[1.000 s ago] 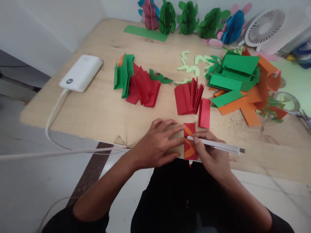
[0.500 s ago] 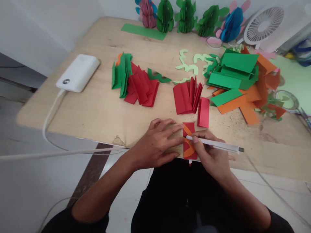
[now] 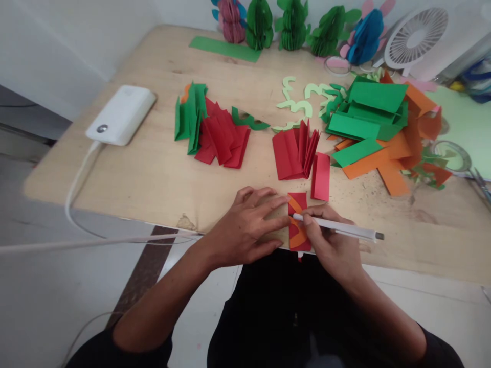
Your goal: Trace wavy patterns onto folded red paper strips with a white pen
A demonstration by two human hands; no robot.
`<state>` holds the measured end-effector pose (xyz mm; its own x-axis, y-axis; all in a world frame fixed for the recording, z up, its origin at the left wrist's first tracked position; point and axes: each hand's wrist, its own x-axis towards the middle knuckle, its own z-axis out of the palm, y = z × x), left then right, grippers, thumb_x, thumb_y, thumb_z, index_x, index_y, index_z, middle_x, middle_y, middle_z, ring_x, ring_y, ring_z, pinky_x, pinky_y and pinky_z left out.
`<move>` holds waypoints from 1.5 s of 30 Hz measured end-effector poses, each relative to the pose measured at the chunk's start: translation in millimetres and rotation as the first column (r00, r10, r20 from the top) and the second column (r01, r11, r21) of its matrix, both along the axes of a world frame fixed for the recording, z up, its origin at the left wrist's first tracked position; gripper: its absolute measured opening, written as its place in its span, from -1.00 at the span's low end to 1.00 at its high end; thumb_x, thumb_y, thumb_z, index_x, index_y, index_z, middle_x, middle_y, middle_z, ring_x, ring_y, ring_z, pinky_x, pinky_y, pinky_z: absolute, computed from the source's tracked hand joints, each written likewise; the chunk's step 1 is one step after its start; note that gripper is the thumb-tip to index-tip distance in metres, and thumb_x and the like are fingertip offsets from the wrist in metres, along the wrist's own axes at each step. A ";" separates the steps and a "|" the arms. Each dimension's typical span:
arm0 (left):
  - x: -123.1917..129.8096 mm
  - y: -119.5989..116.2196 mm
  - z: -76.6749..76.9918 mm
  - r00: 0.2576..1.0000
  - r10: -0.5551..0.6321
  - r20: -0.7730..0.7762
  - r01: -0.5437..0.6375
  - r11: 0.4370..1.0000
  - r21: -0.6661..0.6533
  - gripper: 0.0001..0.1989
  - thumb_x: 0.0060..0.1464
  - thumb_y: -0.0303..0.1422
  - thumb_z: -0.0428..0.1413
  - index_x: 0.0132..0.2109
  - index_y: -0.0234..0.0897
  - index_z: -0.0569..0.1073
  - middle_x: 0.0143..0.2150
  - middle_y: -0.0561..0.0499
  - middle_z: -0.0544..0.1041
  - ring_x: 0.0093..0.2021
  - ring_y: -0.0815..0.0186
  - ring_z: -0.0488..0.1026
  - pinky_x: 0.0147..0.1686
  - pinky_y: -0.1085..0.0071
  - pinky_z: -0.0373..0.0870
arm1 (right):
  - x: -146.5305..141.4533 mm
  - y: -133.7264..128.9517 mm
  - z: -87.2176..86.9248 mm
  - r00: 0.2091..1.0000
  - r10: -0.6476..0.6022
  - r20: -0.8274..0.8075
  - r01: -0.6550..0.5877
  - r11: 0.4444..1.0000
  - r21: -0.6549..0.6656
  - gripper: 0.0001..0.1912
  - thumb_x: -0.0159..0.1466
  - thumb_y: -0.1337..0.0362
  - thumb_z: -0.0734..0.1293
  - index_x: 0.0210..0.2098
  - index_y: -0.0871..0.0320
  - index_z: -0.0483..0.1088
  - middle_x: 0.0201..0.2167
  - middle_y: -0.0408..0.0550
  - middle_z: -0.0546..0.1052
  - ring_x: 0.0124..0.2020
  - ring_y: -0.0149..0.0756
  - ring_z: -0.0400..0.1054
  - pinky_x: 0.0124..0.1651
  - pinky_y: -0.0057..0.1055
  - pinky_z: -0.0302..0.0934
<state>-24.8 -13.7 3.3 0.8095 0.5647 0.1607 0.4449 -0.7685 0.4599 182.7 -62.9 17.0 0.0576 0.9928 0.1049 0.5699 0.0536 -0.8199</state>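
Red card [image 3: 300, 197] lies flat at the near edge of the table [image 3: 134, 179], right in front of the person, w/ an orange cutout [image 3: 300, 235] on top. L hand [image 3: 249, 227] is palm down, fingers spread, tips at the card's left edge; it steadies rather than grips, I'd say. R hand [image 3: 337, 245] pinches a white pen [image 3: 341, 227] close to its tip, thumb vs. forefinger, w/ the tip at the cutout's inner notch. Can't tell if it's marking.

V. little has changed in the last sec: hands, pen & card keep the same places, only the wearer's view has shifted a touch. To me that means slow, careful work at one spot, w/ the cutout staying put on the card.

Just beyond: a loose red strip [image 3: 320, 176], then a folded red stack [image 3: 291, 153]. Red pile [image 3: 222, 135] sits to the left, touching green folds [image 3: 194, 112]; green/orange heap [image 3: 378, 128] to the right, pale scraps [image 3: 303, 106] btwn. Far back, along the wall: paper figs. [image 3: 293, 25] & a fan [image 3: 416, 38].
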 end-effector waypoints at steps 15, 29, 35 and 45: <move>-0.4 0.2 0.1 1.000 -0.002 0.015 0.002 1.000 -0.022 -0.59 0.20 -0.24 0.08 0.18 -0.16 0.41 0.33 -0.16 0.30 0.30 -0.12 0.16 0.22 -0.15 0.05 | 2.1 -1.5 1.8 0.998 -0.018 0.060 0.015 0.999 0.041 -0.88 0.28 0.25 0.28 -0.37 0.09 0.42 -0.56 -0.21 0.46 -0.58 -0.43 0.27 -0.50 -0.47 0.17; 0.9 0.6 2.4 1.000 0.002 -0.023 -0.003 0.999 -0.034 -0.59 0.21 -0.23 0.07 0.18 -0.15 0.40 0.34 -0.15 0.28 0.31 -0.09 0.14 0.24 -0.14 0.02 | 5.4 -3.4 3.1 0.997 -0.041 0.066 0.038 0.998 0.050 -0.86 0.29 0.25 0.27 -0.37 0.10 0.43 -0.52 -0.18 0.50 -0.59 -0.44 0.28 -0.51 -0.48 0.16; 1.6 0.9 3.5 0.999 -0.002 -0.034 0.000 0.999 -0.048 -0.60 0.20 -0.24 0.08 0.17 -0.17 0.41 0.33 -0.16 0.29 0.30 -0.09 0.14 0.24 -0.12 0.05 | 5.0 -4.5 2.0 0.997 -0.048 0.068 0.044 0.997 0.064 -0.86 0.29 0.25 0.28 -0.36 0.11 0.44 -0.52 -0.18 0.50 -0.55 -0.44 0.31 -0.49 -0.49 0.18; 2.3 0.7 5.4 0.999 -0.004 -0.050 0.001 0.999 -0.054 -0.62 0.20 -0.24 0.08 0.13 -0.19 0.43 0.33 -0.18 0.28 0.30 -0.12 0.14 0.22 -0.13 0.03 | 4.2 -3.4 1.3 0.996 -0.072 0.052 0.070 0.996 0.052 -0.87 0.29 0.24 0.29 -0.35 0.10 0.45 -0.51 -0.17 0.52 -0.53 -0.42 0.34 -0.47 -0.47 0.21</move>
<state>-22.5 -12.9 8.7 0.8173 0.5692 0.0894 0.4663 -0.7446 0.4777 186.8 -66.2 18.3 0.1207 0.9799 0.1591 0.6166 0.0516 -0.7856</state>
